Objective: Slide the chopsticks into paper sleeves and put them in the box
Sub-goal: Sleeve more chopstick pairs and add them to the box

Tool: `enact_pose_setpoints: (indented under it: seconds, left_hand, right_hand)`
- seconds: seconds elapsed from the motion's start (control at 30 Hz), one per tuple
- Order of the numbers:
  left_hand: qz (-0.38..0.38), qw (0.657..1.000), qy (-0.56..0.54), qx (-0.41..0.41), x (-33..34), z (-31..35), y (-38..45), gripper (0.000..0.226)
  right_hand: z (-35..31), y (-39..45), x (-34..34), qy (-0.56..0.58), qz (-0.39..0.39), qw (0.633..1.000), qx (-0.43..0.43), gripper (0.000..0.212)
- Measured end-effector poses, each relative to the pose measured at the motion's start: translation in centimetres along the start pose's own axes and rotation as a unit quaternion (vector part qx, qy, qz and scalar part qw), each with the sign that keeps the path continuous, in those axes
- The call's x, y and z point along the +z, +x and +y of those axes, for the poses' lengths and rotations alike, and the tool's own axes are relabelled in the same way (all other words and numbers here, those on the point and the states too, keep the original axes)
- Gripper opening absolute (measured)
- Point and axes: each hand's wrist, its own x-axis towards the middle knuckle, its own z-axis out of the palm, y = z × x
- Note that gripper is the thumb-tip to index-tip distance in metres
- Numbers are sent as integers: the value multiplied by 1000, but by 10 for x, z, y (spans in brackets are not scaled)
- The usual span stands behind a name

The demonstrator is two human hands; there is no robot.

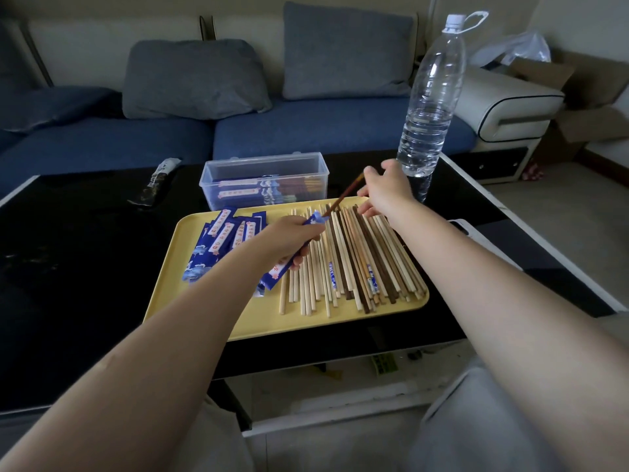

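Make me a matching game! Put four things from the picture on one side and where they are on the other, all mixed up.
Things:
1. water bottle
2. paper sleeve
3. loose chopsticks
4. plastic box

Places:
A. lying on the yellow tray
B. behind the tray, sleeved chopsticks inside
C. held in the left hand
D. standing at the table's far right

Pairs: 1-D, 2-C, 3-A, 4-B

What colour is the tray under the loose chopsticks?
Pale yellow, plain; the tray shows best in the head view, the only one.
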Motion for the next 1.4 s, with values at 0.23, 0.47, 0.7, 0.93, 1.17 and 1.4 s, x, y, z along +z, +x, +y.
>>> enact_pose_setpoints:
  seconds: [0.23,0.47,0.7,0.93,1.17,1.4]
  left_hand:
    - [-41,998,33,26,13,9,-1,30]
    - [29,999,25,-25,17,6,8,24]
    - [29,997,3,-78,17,-4,16,26]
    - [12,998,-5,-66,14,-8,14,26]
    - [5,999,4,-52,11,-10,13,27]
    - [11,998,-29,-55,10,-13,14,24]
  right_hand:
    - [5,-5,-6,23,-75,997,-20,35]
    - [11,-3,-20,-307,-159,938,24,25]
    - [20,-22,8,-519,-256,816,5,54]
    - [13,-29,15,-501,-245,830,13,41]
    - [17,-20,-9,-485,-223,845,43,63]
    - [18,-20,-4,-477,-215,851,40,50]
